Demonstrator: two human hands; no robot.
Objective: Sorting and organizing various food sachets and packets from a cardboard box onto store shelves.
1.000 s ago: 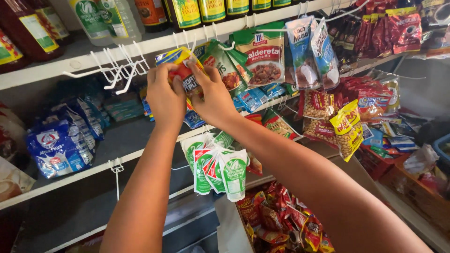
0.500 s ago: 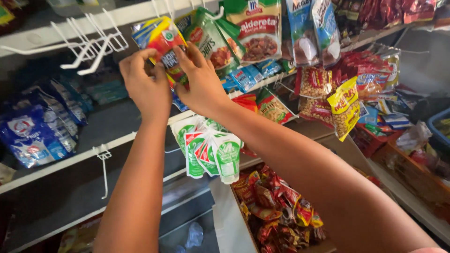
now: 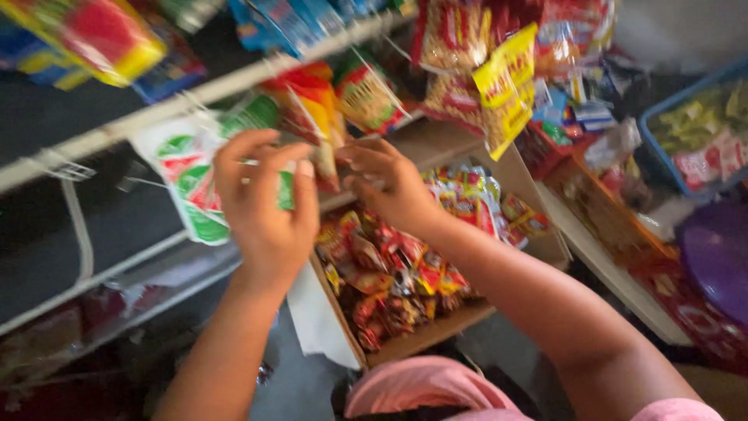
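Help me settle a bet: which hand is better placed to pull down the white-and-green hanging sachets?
Left, probably. The left hand already lies against the white-and-green hanging sachets; the right hand sits beside them, nearer the red-and-yellow packets.

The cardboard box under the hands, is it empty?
No, the cardboard box is packed with small red and yellow snack packets, below the left hand and right hand.

Small shop, hanging snack packets (image 3: 499,86), stocked shelves (image 3: 117,132)

Shelves: white wire racks (image 3: 117,132) ran across (blurred) | Box: cardboard tray (image 3: 436,331) held red snack packets (image 3: 397,269) | Right: blue basket (image 3: 686,125)
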